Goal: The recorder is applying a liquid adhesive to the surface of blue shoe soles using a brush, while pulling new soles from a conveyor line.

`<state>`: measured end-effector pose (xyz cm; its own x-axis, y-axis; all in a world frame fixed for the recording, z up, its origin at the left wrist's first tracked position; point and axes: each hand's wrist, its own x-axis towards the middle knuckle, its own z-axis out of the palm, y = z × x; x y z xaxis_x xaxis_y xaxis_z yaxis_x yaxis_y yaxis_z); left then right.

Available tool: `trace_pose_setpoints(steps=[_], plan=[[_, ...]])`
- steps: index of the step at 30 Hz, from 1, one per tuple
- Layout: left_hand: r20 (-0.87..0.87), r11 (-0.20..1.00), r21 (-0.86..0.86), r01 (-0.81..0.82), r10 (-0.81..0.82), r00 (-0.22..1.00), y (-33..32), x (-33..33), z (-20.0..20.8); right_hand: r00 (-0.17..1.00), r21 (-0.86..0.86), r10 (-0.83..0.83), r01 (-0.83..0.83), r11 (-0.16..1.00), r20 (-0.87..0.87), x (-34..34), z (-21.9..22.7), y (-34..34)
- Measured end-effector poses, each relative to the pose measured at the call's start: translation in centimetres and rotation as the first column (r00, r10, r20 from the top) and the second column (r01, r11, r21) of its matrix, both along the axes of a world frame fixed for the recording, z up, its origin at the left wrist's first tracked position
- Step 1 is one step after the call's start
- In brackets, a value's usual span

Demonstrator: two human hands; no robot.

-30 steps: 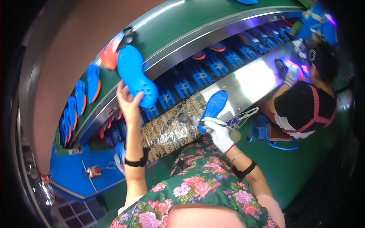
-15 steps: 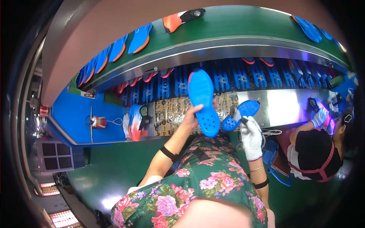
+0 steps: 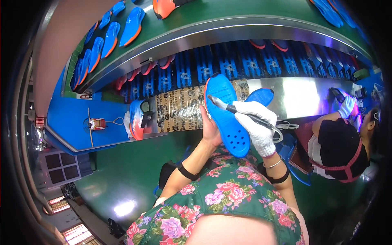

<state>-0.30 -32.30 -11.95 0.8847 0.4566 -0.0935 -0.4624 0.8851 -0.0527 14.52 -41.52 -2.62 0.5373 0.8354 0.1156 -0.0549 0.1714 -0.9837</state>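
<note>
My left hand (image 3: 209,124) holds a blue shoe insole (image 3: 227,118) upright by its left edge, the perforated end pointing down. My right hand (image 3: 256,124), in a white knit glove, grips a dark pen-like brush tool (image 3: 239,111) whose tip touches the upper part of the insole. A second blue insole (image 3: 260,96) lies just behind my right hand on the metal shelf (image 3: 298,98). A cord runs from the tool toward the right.
A green conveyor belt (image 3: 212,20) above carries blue and orange insoles (image 3: 132,26). Rows of blue holders (image 3: 204,67) run under it. A taped cardboard pad (image 3: 179,108) lies on the shelf. Another person (image 3: 339,143) in black works at the right. A blue tray (image 3: 81,122) sits left.
The insole in my left hand has come down from overhead to in front of me, and my gloved right hand has brought the tool tip onto it. My view has swung left.
</note>
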Motion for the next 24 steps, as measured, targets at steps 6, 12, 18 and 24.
trace_pose_setpoints(steps=[6, 12, 18, 24], plan=[[-0.492, 0.942, 0.335, 0.021, 0.156, 0.856, -0.2, 1.4, 2.5, 0.954, 0.085, -0.102, 0.081, 0.993, 0.283, 1.3, 0.6, 1.6], [-0.612, 0.858, 0.469, 0.211, 0.144, 0.777, -0.2, 2.2, 2.4, 0.554, 0.256, -0.296, 0.151, 0.955, 0.778, 1.1, 1.0, 2.6], [-0.592, 0.906, 0.371, 0.202, 0.063, 0.803, 1.8, 1.9, 2.3, 0.762, 0.274, -0.336, 0.215, 0.937, 0.554, 1.3, 0.3, 3.2], [-0.605, 0.893, 0.391, 0.222, 0.068, 0.794, 2.5, 1.4, 2.5, 0.715, 0.267, -0.130, -0.081, 0.960, 0.687, -0.3, 0.8, 3.2]])
